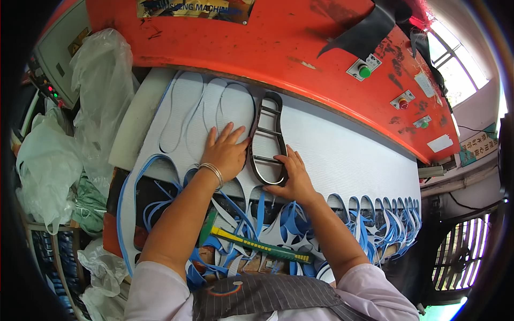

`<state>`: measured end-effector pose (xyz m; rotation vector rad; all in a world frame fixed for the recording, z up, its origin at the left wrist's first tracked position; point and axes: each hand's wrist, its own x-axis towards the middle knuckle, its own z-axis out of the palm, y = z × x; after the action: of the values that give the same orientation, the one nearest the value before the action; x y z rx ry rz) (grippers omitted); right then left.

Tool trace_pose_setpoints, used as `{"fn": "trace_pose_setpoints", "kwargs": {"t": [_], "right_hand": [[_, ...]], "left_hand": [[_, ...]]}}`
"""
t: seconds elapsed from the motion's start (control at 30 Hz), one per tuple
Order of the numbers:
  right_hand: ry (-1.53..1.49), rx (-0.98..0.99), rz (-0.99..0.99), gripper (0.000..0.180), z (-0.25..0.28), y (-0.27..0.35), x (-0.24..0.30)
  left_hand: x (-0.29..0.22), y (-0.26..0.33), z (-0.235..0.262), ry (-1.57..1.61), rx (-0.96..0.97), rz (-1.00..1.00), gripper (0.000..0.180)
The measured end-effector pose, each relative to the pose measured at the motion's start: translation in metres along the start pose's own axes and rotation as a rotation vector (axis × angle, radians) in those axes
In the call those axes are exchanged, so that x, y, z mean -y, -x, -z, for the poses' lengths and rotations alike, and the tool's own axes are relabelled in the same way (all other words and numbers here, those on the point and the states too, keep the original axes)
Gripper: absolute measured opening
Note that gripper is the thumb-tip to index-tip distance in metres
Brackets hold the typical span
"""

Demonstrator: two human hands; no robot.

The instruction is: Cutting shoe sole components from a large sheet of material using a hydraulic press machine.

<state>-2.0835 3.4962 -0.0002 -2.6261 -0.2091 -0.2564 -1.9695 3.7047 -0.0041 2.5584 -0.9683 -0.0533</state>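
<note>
A dark metal sole-shaped cutting die (pixel 282 140) with several crossbars stands on a ribbed white foam sheet (pixel 342 155). My right hand (pixel 294 179) grips the die's near right end, thumb at the bottom curve and fingers on its side wall. Flat on the sheet lies my left hand (pixel 225 155), fingers spread, its index finger close to the die's left wall. Sole outlines (pixel 182 109) are cut into the sheet left of the die. Along the near edge, blue-and-white offcut strips (pixel 369 224) hang in loops.
A red machine beam (pixel 257 48) spans the far side, bearing a green button (pixel 364 71) and a red button (pixel 403 104). Near me, a green-and-yellow handled hammer (pixel 257 245) lies among the scraps. Clear plastic bags (pixel 104 101) hang at the left.
</note>
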Motion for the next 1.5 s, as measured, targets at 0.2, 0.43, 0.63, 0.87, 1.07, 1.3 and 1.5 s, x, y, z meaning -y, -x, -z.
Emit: {"fn": "trace_pose_setpoints", "kwargs": {"t": [0.2,0.43,0.63,0.87,1.07,1.3,1.5], "right_hand": [[0.026,-0.074,0.008,0.077,-0.006,-0.003,0.004],[0.107,0.185,-0.092,0.1,0.044,-0.001,0.035],[-0.019,-0.55,0.235,0.08,0.193,0.08,0.017],[-0.362,-1.461,-0.37,0.064,0.333,0.146,-0.21],[0.174,-1.428,-0.552,0.083,0.39,0.131,-0.263],[-0.481,-1.198,-0.349,0.08,0.386,0.182,-0.183],[-0.309,-1.084,-0.118,0.051,0.397,0.205,-0.158]], "left_hand": [[-0.008,-0.001,0.014,-0.049,0.057,0.071,0.044],[0.001,0.001,0.017,0.02,-0.045,0.104,0.046],[-0.083,0.015,0.045,0.409,-0.544,-0.032,0.026],[-0.236,-0.028,0.055,0.603,-0.315,-0.316,0.02],[-0.279,-0.067,0.113,0.396,-0.374,-0.228,0.043],[-0.271,0.058,0.072,0.297,-0.249,0.01,0.044],[-0.24,0.179,0.02,0.193,-0.012,0.245,0.031]]}}
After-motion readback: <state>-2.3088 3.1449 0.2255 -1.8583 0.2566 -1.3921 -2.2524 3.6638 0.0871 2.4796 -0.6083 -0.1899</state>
